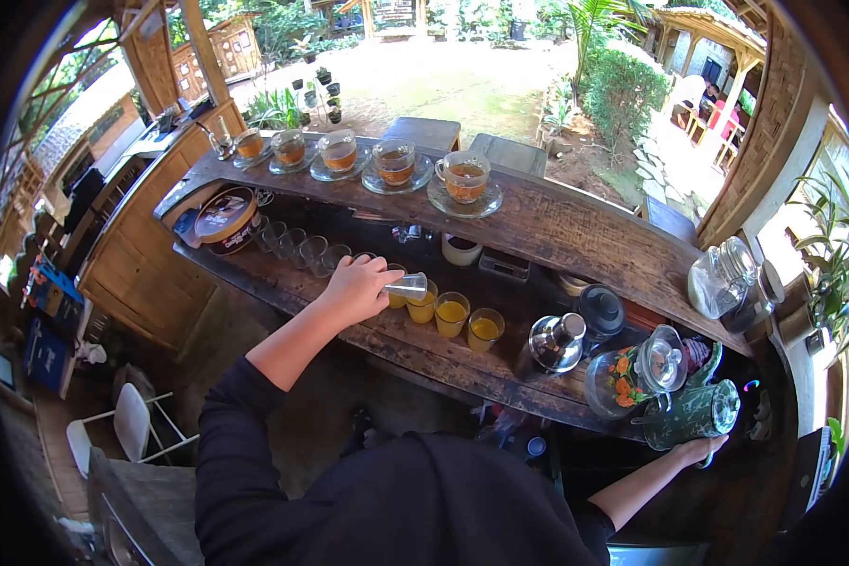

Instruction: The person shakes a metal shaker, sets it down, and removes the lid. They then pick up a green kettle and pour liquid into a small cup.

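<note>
My left hand [357, 288] is closed around a small see-through cup [408, 286], tipped on its side over a row of glasses with yellow drink [452, 312] on the lower counter. Empty glasses [309, 252] continue the row to the left of that hand. Far to the right, my right hand [700, 451] grips the handle of a green speckled enamel pot [693, 415]. Beside the pot are a glass pitcher with orange flowers [623, 382] and a steel shaker [555, 344].
Several glass cups of amber drink [395, 165] sit on saucers along the raised wooden shelf [575, 222]. A round tub [226, 222] stands at the counter's left end. A lidded glass jar [722, 276] is at the right, near a dark-lidded container [601, 309]. White chair [132, 422] behind left.
</note>
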Motion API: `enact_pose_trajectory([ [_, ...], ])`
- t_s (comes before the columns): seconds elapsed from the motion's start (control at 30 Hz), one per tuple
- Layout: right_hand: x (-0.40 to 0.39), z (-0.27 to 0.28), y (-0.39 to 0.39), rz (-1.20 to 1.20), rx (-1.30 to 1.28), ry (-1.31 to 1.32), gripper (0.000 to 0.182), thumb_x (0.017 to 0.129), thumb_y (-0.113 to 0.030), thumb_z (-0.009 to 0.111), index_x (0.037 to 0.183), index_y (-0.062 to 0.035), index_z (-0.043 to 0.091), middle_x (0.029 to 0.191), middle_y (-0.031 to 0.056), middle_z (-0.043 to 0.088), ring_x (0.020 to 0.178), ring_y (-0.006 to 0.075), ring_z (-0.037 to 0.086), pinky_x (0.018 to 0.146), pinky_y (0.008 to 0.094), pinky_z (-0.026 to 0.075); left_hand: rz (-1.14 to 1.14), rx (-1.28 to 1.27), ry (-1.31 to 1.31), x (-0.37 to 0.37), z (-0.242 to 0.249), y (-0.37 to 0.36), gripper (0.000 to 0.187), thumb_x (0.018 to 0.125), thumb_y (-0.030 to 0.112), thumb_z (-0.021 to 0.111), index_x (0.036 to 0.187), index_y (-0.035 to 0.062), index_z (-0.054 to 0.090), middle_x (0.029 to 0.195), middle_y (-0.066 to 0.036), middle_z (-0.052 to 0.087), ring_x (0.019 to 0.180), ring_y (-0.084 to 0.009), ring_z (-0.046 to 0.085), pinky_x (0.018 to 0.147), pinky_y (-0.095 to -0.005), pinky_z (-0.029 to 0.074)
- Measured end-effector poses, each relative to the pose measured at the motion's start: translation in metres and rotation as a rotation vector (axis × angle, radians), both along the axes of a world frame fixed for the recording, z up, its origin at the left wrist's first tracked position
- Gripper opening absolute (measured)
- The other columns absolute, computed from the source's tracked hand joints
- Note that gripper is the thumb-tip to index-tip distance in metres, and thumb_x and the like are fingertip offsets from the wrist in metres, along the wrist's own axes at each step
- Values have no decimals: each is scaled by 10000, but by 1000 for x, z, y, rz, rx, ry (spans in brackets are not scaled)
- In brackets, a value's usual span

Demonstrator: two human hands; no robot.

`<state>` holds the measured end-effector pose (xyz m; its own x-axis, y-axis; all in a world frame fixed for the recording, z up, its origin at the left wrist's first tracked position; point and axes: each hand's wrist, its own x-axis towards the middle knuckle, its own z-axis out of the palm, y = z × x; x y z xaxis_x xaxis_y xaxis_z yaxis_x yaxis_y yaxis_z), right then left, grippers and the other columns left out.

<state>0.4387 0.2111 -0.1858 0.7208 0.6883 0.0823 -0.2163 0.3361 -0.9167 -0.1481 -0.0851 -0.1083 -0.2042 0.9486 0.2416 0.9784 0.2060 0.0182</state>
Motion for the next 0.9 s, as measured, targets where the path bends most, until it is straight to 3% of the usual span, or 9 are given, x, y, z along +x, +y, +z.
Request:
enact_pose_trajectory([
  [0.13,-10,13,-10,-15,-84,68,689,905,-551,398,1298,14,414,1308,172,446,1159,292,449,1006,407,327,3,78,-61,6,8,-2,395,720,160,624,1115,147,621,883,-26,567,901,-239,557,766,-396,417],
  [0.2,-9,12,-13,71,-146,147,726,886,-588,409,1302,7,414,1327,164,433,1177,298,439,1020,414,312,18,190,-483,12,14,-4,431,725,104,641,1154,112,598,845,-51,578,806,-215,591,734,-351,454],
  [0.37,-1,-4,-27,178,-50,53,752,889,-647,302,1337,-47,382,1331,135,433,1235,253,381,1061,414,215,-124,401,-921,45,-9,-3,430,768,54,649,1188,36,560,934,-53,614,839,-140,598,754,-266,457],
  [0.43,7,-11,-39,232,-35,8,692,910,-594,335,1323,-41,394,1325,125,436,1238,237,377,1057,418,214,-170,307,-1339,59,-20,-4,411,818,49,624,1216,13,530,1094,-56,597,986,-147,579,850,-266,442],
  [0.6,-39,34,-113,118,-169,-32,587,943,-484,376,1250,12,440,1244,129,491,1213,227,397,1040,416,244,-260,315,-1729,104,-36,4,427,801,32,587,1220,5,512,1129,-104,587,1068,-185,555,912,-321,430],
  [0.7,-40,38,-140,-72,29,-385,300,927,-188,510,1128,34,506,1116,108,522,1068,159,479,942,296,358,-369,130,-1895,126,-52,9,419,798,40,590,1208,2,518,1146,-121,584,1105,-211,539,955,-341,400],
  [0.73,-56,48,-152,-12,136,-567,228,911,-80,502,1110,31,509,1063,85,532,984,135,506,861,245,394,-466,-39,-1971,137,-54,10,415,800,46,588,1207,4,519,1152,-127,582,1116,-218,532,974,-352,382],
  [0.8,-95,71,-183,418,112,-698,271,854,-27,554,1118,14,510,1017,80,550,889,144,550,792,259,440,-702,-297,-2036,160,-55,22,409,810,77,593,1206,3,519,1177,-119,569,1130,-213,519,1009,-358,344],
  [0.9,-137,75,-207,1247,49,-775,655,680,-108,788,1246,-18,473,1157,110,550,1047,206,563,913,335,432,-689,-481,-1926,194,-42,41,419,827,92,593,1228,11,505,1206,-97,551,1130,-184,509,1003,-333,349],
])
